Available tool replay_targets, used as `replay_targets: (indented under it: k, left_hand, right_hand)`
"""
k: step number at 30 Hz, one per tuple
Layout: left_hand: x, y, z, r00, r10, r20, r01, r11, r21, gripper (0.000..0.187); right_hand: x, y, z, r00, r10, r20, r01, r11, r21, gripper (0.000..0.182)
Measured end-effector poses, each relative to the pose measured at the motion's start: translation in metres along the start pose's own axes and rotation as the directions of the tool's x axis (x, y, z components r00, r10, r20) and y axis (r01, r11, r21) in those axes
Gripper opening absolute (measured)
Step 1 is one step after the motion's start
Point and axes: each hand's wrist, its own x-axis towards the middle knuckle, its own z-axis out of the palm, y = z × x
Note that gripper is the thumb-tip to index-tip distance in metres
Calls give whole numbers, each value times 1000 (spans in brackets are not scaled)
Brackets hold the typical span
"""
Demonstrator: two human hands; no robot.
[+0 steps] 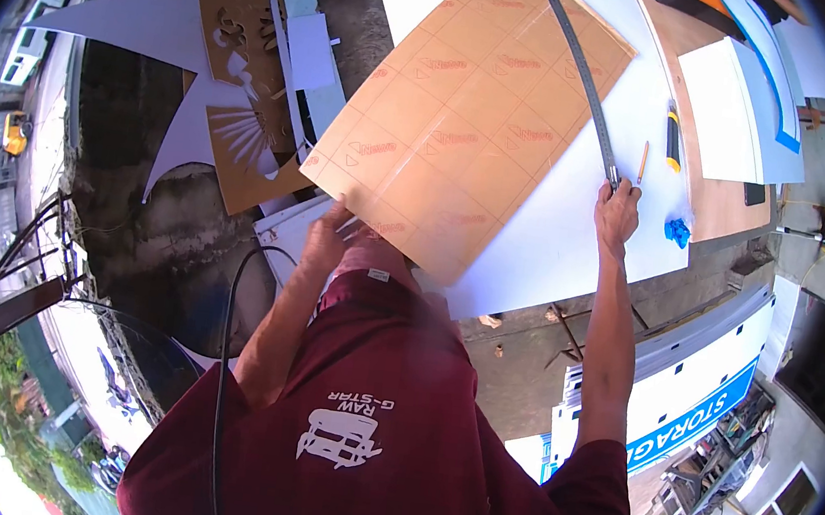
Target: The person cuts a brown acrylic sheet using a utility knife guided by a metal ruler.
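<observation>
A sheet covered in brown protective paper with red print [458, 112] lies at an angle over a white board [575, 244]. At its near left edge is my left hand [330, 232], closed on the sheet, with the fingers partly hidden beneath it. My right hand [618, 217] is closed around the near end of a long, dark metal ruler [583, 69]. The ruler runs away from me across the sheet's right part, and its far end is out of view. Just beyond my right hand lie a pencil [644, 161] and a yellow and black utility knife [673, 139].
A crumpled blue item [677, 232] sits near the board's right edge. White panels [725, 109] lie farther right. To the left are cut-out brown sheets [235, 128] and pointed white pieces [145, 23]. A "STORAGE" sign [709, 404] stands at lower right. A black cable [224, 368] hangs by my left arm.
</observation>
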Motion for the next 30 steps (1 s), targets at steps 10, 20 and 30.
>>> replay_targets:
  k: [10,20,30]
  left_hand:
    - [-1,2,36,937,324,-127,-338,935,-108,30]
    - [-19,168,15,676,671,-305,-551,735,396,32]
    - [-17,306,-38,641,736,-216,-369,543,754,29]
  right_hand:
    - [-20,10,0,998,-54,-33,48,983,-179,35]
    - [-49,46,6,996,35,-78,-51,974,-219,32]
    - [-22,24,-11,984,-19,-177,58,974,219,26]
